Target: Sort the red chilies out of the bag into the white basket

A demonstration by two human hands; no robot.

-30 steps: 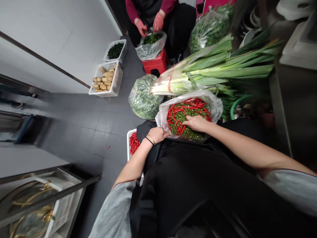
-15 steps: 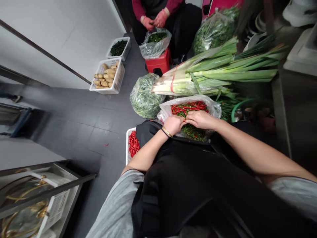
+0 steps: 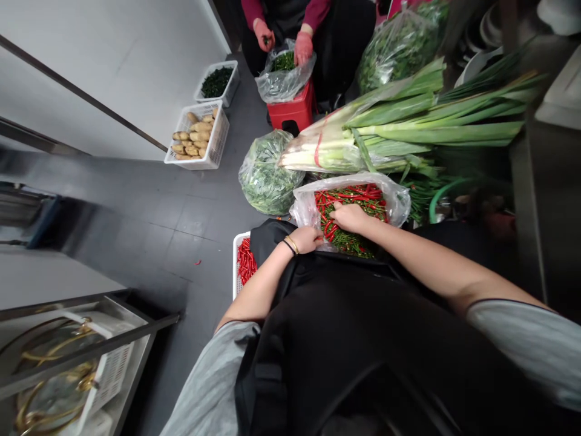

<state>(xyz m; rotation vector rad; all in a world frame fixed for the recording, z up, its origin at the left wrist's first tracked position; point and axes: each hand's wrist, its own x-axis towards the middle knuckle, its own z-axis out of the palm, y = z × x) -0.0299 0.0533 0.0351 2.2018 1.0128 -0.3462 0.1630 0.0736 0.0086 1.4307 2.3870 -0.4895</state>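
Note:
An open clear plastic bag (image 3: 397,200) in front of my lap is full of red chili peppers (image 3: 367,192) with green stems. My right hand (image 3: 350,217) reaches into the bag, fingers bent down among the chilies; what lies between its fingertips is hidden. At the bag's near left edge is my left hand (image 3: 307,239), its fingers closed, with a bit of red chili showing at the fingertips. Beside my left knee, a white basket (image 3: 235,266) holds loose red chilies (image 3: 246,261), partly covered by my leg and arm.
Beyond the bag lie leeks (image 3: 327,151) and a bag of leafy greens (image 3: 267,172). A co-worker's gloved hands (image 3: 303,48) work over a bag on a red stool (image 3: 290,112). White baskets (image 3: 220,142) stand along the wall; a metal rack (image 3: 136,339) is at lower left.
My hands, together over the bag before, have parted: the left moved left and down to the bag's edge, the right into the chilies. The co-worker's hands also moved apart.

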